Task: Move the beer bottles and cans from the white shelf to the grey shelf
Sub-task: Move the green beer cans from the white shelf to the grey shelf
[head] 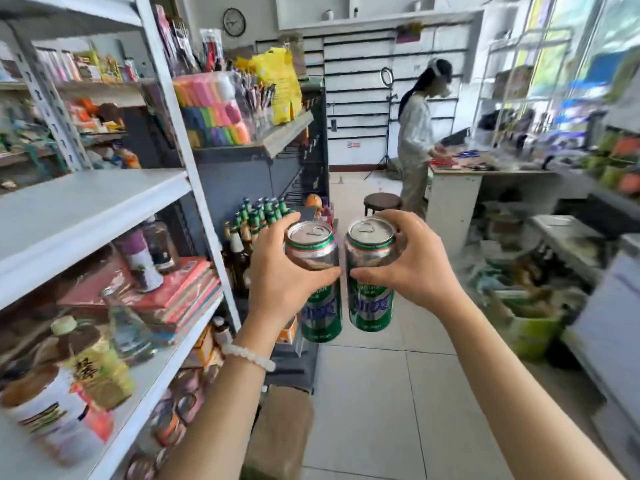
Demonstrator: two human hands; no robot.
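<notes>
I hold two green beer cans upright in the air over the tiled aisle, almost touching: my left hand grips the left can, my right hand grips the right can. Beer bottles crowd the grey shelf just beyond; the white shelf stands at my left.

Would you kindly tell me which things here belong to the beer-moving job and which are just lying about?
Job: left can in left hand; right can in right hand; beer bottles on grey shelf; white shelf.
Lying about: sponges; stool; clock.
</notes>
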